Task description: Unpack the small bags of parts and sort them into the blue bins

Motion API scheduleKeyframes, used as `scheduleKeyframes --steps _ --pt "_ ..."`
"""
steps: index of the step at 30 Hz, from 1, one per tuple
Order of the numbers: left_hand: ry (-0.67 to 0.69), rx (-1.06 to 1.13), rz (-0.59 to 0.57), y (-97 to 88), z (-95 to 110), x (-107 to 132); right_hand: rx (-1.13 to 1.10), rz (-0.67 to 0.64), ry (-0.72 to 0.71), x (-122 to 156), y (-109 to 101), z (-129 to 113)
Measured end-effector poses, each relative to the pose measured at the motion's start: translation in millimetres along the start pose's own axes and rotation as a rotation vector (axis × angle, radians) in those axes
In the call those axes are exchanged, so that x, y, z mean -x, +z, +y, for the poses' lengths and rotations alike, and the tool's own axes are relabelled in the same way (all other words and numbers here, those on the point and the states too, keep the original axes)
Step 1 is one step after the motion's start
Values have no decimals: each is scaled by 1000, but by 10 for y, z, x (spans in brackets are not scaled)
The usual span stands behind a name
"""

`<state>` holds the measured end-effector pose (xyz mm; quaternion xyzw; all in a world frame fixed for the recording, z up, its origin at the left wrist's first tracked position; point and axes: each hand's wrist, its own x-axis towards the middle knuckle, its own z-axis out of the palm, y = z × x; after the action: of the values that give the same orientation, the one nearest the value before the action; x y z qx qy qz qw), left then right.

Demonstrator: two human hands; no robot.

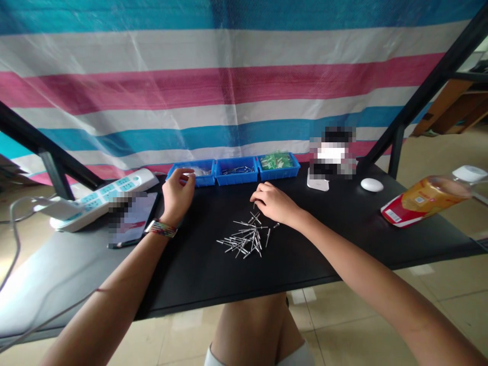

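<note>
Seen from above, a person sits at a black worktop (pixel 213 274) with both bare arms stretched forward. Just below the right hand (pixel 275 203), toward the person and slightly to its left, lies a loose pile of thin silver metal rivets (pixel 246 239). There are about 30, too tangled for an exact count, with 2 strays just right of the heap. Their shafts lie flat at all angles, many slanting across from left to right. The right hand is the nearer of the 2. Its fingers are bent down with the fingertips at the far edge of the pile, but whether they pinch a rivet cannot be told.

The left hand (pixel 177 195), a woven multicoloured bracelet (pixel 162 229) on its wrist, is curled at the near left corner of a shallow blue plastic bin (pixel 206 180); whether it holds anything is unclear. To its right stand 2 more such bins in the same row: 1 holding grey metal parts (pixel 236 178), 1 holding green pieces (pixel 278 174). Left of that hand lies 1 white power strip (pixel 110 195). Far right of the right hand lies 1 orange-labelled bottle (pixel 427 198) on its side.
</note>
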<state>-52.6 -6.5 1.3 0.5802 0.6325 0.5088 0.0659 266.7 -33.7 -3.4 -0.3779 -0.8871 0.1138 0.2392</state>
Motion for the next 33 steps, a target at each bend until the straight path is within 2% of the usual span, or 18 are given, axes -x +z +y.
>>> scheduleKeyframes --steps 4,7,9,12,14,17,21,25,33 --pt "49 -7 -51 -1 25 31 62 26 35 3 -37 35" --pt "213 74 -136 -17 142 124 87 18 50 5 -40 44" --pt "421 143 -298 -36 328 248 90 23 61 6 -26 57" --pt "735 245 -670 -40 717 520 89 65 89 -3 20 93" --pt "871 264 -894 -7 944 720 82 98 119 -18 62 126" --pt "1000 202 -1042 86 1104 952 69 158 165 -44 121 175" --pt "1065 55 -1086 192 1064 1066 38 220 177 -57 160 219" --pt "1076 28 -1080 249 1009 1064 -50 259 184 -63 162 265" --pt "968 103 -904 394 908 986 -245 377 154 -110 171 401"
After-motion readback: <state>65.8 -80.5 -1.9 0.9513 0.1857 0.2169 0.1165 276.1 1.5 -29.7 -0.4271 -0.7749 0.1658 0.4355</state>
